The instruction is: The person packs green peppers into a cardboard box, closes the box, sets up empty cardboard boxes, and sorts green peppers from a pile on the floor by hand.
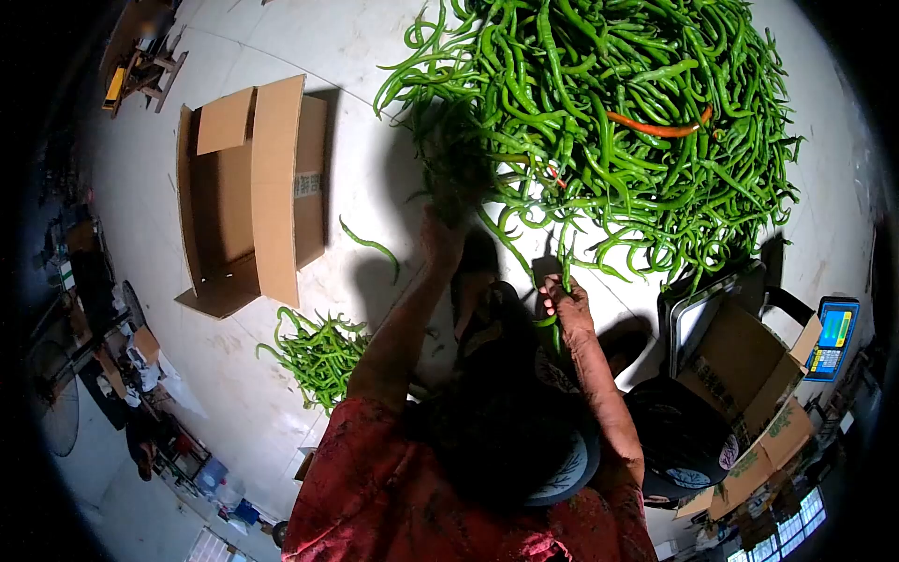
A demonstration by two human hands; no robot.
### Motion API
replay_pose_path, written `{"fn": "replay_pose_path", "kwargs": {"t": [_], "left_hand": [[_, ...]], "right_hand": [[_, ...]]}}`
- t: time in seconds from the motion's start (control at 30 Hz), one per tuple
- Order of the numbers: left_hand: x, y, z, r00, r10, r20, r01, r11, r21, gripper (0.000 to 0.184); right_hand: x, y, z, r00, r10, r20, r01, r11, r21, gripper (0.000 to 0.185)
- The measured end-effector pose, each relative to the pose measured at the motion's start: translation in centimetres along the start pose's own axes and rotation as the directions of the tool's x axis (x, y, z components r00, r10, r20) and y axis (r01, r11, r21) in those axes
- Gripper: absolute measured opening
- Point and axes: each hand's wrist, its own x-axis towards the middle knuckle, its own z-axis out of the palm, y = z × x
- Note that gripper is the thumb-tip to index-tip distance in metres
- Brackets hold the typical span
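We see the large heap of long green chillies (637, 183) at 1 o'clock, topped by one red chilli (670, 129); by our judgement most of the work remains here, only a smaller heap (323, 361) lying apart at 8 o'clock. The right hand (568, 309) grasps at least one slender green chilli (566, 251); the left hand (442, 242) meets deep shadow, so we cannot tell its grip. An open cardboard box (278, 187) at 10 o'clock, a stray chilli (375, 246) near it, and a digital indicator (831, 337) at 3 o'clock flank us. Overlapping pods and shadow hamper picking.
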Motion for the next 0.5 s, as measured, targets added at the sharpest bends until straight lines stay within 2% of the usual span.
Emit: {"fn": "replay_pose_path", "kwargs": {"t": [0.03, 0.1, 0.17, 0.23, 0.33, 0.4, 0.43, 0.5], "left_hand": [[0.0, -0.4, 0.2, 0.999, 0.047, -0.023, -0.047, 0.999, -0.012, 0.051], [-0.6, -1.0, -0.7, 0.995, -0.068, 0.074, 0.092, 0.916, -0.390, 0.049], [-0.7, -1.0, -1.5, 0.990, -0.095, 0.106, 0.132, 0.888, -0.440, 0.047], [-0.6, -1.0, -1.5, 0.997, -0.055, 0.048, 0.064, 0.978, -0.198, 0.047], [0.6, 1.3, 0.1, 0.984, 0.178, -0.017, -0.178, 0.978, -0.110, 0.055], [0.8, 2.9, 1.0, 0.987, 0.130, -0.098, -0.134, 0.990, -0.032, 0.060], [0.8, 3.3, 1.2, 0.981, 0.140, -0.136, -0.137, 0.990, 0.032, 0.062], [0.7, 3.6, 1.5, 0.960, 0.190, -0.205, -0.151, 0.970, 0.190, 0.067]], "right_hand": [[0.1, 0.2, -0.2, 1.000, -0.006, 0.001, 0.006, 1.000, 0.000, 0.017], [0.2, 0.5, -1.0, 1.000, -0.012, 0.001, 0.012, 1.000, 0.001, 0.018], [0.5, 0.9, -1.5, 1.000, -0.005, 0.009, 0.005, 1.000, 0.005, 0.020], [0.8, 1.3, -1.7, 1.000, -0.021, 0.008, 0.021, 1.000, 0.006, 0.020], [1.0, 1.4, -1.6, 0.999, -0.033, 0.003, 0.033, 0.999, 0.016, 0.020], [0.6, 0.7, -1.1, 0.999, -0.040, 0.000, 0.040, 0.999, -0.002, 0.019], [0.5, 0.4, -0.8, 0.999, -0.052, 0.015, 0.052, 0.999, 0.000, 0.018], [0.7, 0.3, -0.7, 0.993, -0.118, -0.007, 0.116, 0.987, -0.112, 0.015]]}}
